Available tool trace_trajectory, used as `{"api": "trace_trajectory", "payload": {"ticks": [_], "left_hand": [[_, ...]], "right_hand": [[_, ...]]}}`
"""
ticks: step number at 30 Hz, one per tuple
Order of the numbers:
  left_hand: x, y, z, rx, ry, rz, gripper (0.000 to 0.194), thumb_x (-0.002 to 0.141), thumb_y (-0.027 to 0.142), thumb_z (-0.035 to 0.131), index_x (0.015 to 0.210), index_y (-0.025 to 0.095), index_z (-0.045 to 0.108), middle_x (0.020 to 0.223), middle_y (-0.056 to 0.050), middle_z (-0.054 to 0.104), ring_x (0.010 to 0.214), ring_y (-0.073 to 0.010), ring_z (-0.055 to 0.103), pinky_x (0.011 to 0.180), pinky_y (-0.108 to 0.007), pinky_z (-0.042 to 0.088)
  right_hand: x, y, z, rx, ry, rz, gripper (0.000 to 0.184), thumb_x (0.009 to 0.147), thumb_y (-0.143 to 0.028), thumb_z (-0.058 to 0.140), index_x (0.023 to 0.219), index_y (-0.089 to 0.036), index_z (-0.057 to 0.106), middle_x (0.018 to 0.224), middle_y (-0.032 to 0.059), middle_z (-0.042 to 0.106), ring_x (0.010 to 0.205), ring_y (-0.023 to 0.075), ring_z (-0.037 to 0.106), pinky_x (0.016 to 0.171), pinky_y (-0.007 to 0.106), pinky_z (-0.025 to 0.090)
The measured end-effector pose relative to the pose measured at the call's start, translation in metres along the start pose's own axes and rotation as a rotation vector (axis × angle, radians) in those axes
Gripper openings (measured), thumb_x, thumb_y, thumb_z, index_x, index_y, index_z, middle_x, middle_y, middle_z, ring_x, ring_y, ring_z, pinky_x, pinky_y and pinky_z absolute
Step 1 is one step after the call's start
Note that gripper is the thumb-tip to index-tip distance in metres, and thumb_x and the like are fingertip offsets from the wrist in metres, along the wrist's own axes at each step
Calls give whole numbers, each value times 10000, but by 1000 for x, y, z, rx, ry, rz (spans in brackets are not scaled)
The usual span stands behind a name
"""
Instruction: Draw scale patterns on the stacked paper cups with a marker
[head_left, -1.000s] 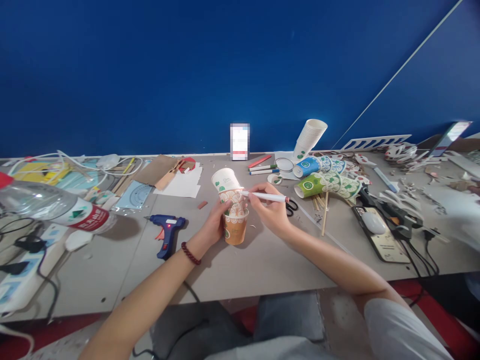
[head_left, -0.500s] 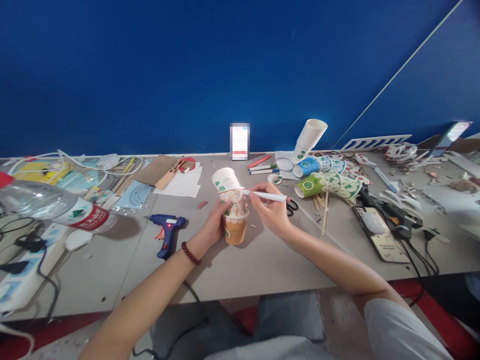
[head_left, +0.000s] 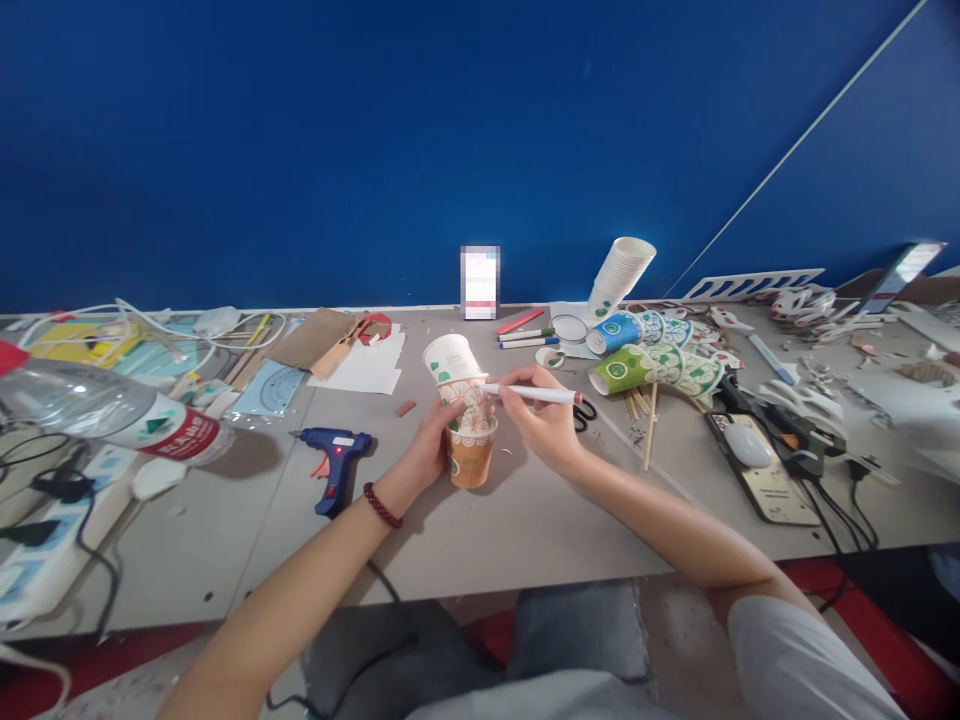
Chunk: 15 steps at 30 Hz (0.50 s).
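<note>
A makeshift craft workshop, as far as I can tell from my end of the camera.
What I see is a long grey table (head_left: 525,545) against a blue wall (head_left: 375,150), spread with making supplies: a glue gun (head_left: 337,444) with its red light on, scissors (head_left: 586,415), felt pens (head_left: 529,344), white paper (head_left: 369,365), brown cardboard (head_left: 307,342), a wooden stick (head_left: 650,435) and a stack of cups (head_left: 621,280). Near the middle I have printed paper cups (head_left: 469,465) joined end to end, with offcuts littering the right side. A power strip (head_left: 67,530) and loose cables make it look like a shared workbench, not a home desk.
</note>
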<state>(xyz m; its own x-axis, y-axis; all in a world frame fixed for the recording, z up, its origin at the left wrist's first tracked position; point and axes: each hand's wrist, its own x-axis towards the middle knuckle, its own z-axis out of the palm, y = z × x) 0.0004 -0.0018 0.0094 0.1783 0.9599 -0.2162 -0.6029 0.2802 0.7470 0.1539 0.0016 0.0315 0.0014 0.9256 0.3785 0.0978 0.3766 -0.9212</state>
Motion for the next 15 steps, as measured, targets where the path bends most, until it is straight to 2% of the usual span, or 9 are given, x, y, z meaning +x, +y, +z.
{"api": "trace_trajectory", "payload": {"ticks": [7, 15], "left_hand": [[-1, -1, -1, 1, 38, -18, 308, 650, 292, 752, 918, 171, 663, 814, -35, 723, 779, -201, 675, 752, -313, 508], [-2, 1, 2, 5, 19, 3, 284, 657, 291, 741, 904, 164, 680, 895, -56, 731, 824, -217, 677, 762, -323, 513]], "right_hand": [[1, 2, 0, 35, 7, 14, 118, 834, -339, 586, 835, -223, 563, 783, 14, 626, 730, 177, 656, 653, 321, 572], [0, 0, 0, 24, -4, 18, 108, 836, -334, 582, 829, -228, 562, 814, 23, 637, 735, 182, 659, 666, 335, 567]]}}
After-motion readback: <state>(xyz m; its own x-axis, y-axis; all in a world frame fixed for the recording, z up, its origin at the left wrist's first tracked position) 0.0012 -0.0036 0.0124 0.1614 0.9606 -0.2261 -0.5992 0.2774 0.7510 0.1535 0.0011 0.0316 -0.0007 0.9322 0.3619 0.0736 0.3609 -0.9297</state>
